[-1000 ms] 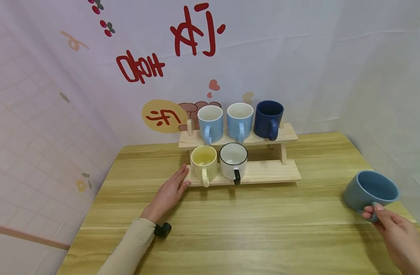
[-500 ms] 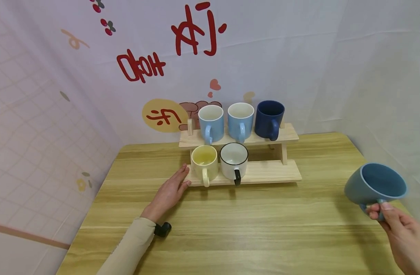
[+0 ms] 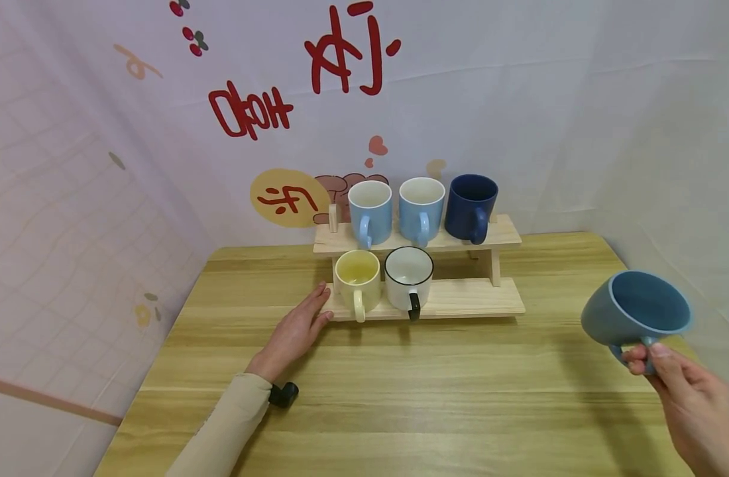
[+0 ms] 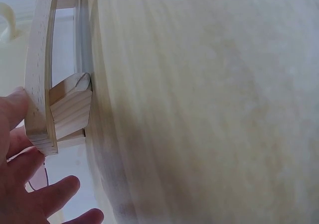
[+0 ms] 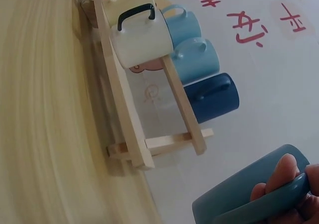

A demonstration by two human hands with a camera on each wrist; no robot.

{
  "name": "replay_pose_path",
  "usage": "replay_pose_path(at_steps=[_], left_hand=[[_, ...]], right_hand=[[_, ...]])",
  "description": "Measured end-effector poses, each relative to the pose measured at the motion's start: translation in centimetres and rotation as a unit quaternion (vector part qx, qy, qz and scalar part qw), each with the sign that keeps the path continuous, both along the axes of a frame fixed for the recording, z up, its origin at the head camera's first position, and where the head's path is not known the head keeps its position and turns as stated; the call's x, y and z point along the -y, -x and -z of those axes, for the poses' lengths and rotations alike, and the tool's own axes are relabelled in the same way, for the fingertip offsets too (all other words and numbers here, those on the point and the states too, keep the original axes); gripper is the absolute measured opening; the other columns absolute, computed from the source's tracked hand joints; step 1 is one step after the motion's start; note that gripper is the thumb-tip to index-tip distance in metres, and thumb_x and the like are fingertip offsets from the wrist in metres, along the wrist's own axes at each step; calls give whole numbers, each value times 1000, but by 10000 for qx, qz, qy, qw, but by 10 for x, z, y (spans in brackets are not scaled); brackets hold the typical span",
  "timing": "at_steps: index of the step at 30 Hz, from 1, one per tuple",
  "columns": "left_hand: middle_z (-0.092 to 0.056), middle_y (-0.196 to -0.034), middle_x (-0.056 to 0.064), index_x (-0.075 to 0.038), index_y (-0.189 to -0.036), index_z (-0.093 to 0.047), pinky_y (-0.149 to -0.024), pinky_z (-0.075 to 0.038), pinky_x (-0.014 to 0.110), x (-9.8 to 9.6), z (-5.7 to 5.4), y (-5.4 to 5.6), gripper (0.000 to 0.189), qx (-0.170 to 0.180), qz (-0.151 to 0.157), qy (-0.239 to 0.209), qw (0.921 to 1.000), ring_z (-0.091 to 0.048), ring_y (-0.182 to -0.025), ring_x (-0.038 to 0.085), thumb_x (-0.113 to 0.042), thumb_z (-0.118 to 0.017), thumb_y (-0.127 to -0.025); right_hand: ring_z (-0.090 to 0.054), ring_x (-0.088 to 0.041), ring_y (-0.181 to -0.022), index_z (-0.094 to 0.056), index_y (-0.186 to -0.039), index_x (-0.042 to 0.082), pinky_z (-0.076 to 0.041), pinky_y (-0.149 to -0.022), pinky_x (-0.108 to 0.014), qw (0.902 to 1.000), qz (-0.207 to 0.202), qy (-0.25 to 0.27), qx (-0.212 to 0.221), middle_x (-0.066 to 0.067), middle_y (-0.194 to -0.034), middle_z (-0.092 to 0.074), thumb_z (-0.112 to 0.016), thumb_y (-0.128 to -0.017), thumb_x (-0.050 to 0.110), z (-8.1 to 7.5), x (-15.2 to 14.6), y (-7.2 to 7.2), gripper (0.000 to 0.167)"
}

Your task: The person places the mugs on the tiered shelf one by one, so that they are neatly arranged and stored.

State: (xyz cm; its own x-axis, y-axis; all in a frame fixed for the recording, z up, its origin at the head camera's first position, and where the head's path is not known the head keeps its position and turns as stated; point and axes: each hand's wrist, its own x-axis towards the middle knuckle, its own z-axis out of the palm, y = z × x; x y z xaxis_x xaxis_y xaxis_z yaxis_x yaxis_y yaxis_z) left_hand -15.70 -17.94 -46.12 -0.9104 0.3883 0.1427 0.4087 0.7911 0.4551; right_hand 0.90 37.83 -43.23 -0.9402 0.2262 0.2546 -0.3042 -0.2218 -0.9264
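Observation:
My right hand grips the handle of a grey-blue mug, held tilted above the table at the right. In the right wrist view, fingers curl through the handle of the mug. With fingers extended, my left hand touches the left end of the two-tier wooden rack; the left wrist view shows the thumb on the board's front. On the lower tier stand a yellow mug and a white mug with black rim and handle. Two light-blue mugs and a navy mug fill the upper tier.
The wood-grain table runs back to a white cloth wall with red characters. Another cloth panel borders the right side. The lower tier's right part is bare board, beside the white mug.
The right hand has raised the grey-blue mug, tilted it, and then brought it slightly left. My left hand has stayed at the rack's end. The head view has shifted slightly.

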Motion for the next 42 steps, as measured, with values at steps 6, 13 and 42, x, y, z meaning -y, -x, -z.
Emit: replay_pose_path(at_steps=[6, 13, 42], left_hand=[[-32, -166, 13, 0, -156, -43, -116, -38, 54, 0, 0, 0, 56, -39, 29, 30, 10000, -38, -149, 33, -27, -57, -108], [-32, -166, 14, 0, -156, -43, -117, -37, 53, 0, 1, 0, 57, -24, 58, -10, 10000, -37, -149, 33, -28, -57, -108], [-31, -167, 12, -1, -156, -43, -117, -37, 53, 3, 4, 1, 57, -16, 31, -23, 10000, -37, -149, 33, -29, -56, -108]], right_hand=[[-66, -12, -98, -68, -110, -12, -48, -92, -11, 9993, -2, -360, 132, -5, -101, -72, -42, -110, 2, -10, 11, 2, 29], [-63, -14, -100, -65, -108, -15, -46, -94, -11, 9973, -118, -690, 211, -5, -98, -69, -41, -111, 2, -16, 23, 4, 29], [-63, -15, -98, -60, -102, -20, -47, -96, -16, 9909, -642, -1165, 179, -5, -90, -67, -42, -110, 0, -36, 89, 27, 29]])
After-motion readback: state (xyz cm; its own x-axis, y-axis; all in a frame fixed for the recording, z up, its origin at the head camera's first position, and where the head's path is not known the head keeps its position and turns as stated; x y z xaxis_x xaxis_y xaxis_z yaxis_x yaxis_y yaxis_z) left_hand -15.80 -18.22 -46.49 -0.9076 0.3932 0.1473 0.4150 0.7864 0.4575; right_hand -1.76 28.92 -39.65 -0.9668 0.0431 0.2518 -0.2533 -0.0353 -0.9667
